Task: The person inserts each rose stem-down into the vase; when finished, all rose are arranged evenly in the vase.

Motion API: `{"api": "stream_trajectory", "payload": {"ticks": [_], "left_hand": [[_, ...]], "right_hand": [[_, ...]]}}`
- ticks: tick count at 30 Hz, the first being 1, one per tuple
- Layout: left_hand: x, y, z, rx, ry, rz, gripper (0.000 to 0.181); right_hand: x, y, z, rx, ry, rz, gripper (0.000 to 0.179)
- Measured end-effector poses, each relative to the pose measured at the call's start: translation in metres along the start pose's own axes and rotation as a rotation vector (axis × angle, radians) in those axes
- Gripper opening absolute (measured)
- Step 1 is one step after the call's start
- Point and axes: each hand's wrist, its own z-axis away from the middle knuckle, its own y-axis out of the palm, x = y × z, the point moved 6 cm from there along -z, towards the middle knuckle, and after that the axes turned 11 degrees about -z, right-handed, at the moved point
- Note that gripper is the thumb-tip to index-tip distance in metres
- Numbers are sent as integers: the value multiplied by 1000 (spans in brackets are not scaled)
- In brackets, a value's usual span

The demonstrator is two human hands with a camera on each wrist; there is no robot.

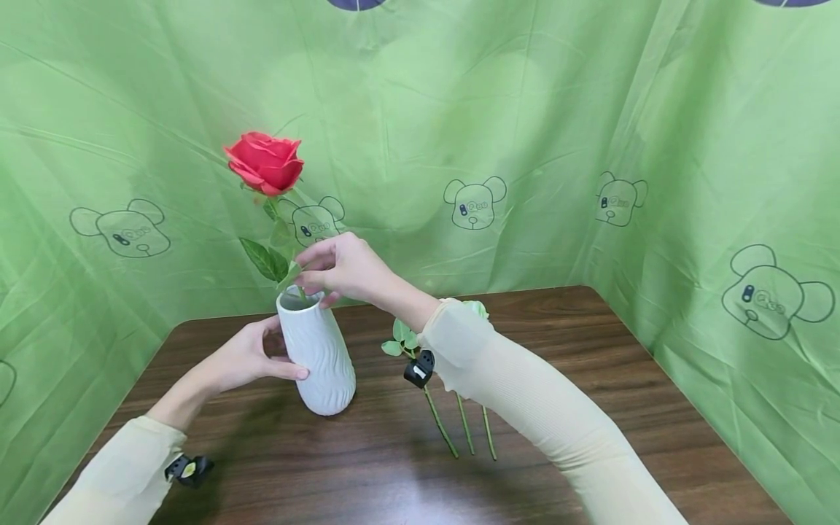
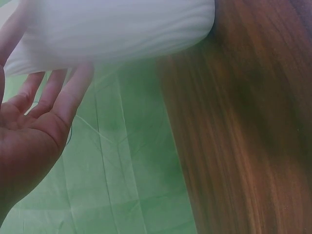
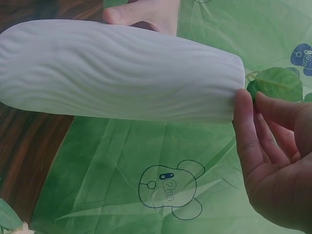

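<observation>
A white vase [image 1: 321,364] with a wavy ribbed surface stands on the table, leaning a little in the head view. My left hand [image 1: 246,359] grips its side, the thumb in front and the fingers reaching behind. A red rose [image 1: 265,164] rises above the vase's mouth, the lower end of its stem inside and hidden. At the rim, my right hand [image 1: 348,268] pinches the rose low down, by its stem and leaves. In the right wrist view, a green leaf [image 3: 280,84] shows beyond the fingertips, and one finger touches the vase's rim.
Right of the vase, several green stems [image 1: 462,423] with pale leaves [image 1: 400,339] lie on the brown wooden table [image 1: 387,474], partly covered by my right forearm. A pale bloom [image 1: 477,309] peeks out behind the sleeve. Green curtains [image 1: 407,146] with bear drawings surround the table.
</observation>
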Motion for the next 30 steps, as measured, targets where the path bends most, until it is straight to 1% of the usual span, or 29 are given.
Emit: {"api": "stream_trajectory", "payload": {"ticks": [5, 12, 15, 18, 20, 22, 25, 30], "left_hand": [[-1, 0, 0, 6, 3, 14, 69], [1, 1, 0, 2, 4, 0, 70], [1, 0, -1, 1, 2, 4, 70], [0, 0, -1, 0, 7, 7, 69], [0, 0, -2, -3, 11, 1, 68], [-1, 0, -2, -7, 14, -6, 68], [0, -1, -2, -12, 13, -21, 69], [2, -1, 0, -20, -5, -49, 70]], "right_hand": [[0, 0, 0, 4, -5, 25, 26], [3, 1, 1, 9, -14, 78, 29], [6, 1, 2, 2, 4, 135, 26], [11, -2, 4, -25, 33, 205, 20], [14, -5, 5, -47, 70, 219, 18], [14, -9, 6, -62, 109, 210, 18], [10, -14, 7, -57, 169, 164, 21], [2, -23, 9, -19, 202, 41, 23]]}}
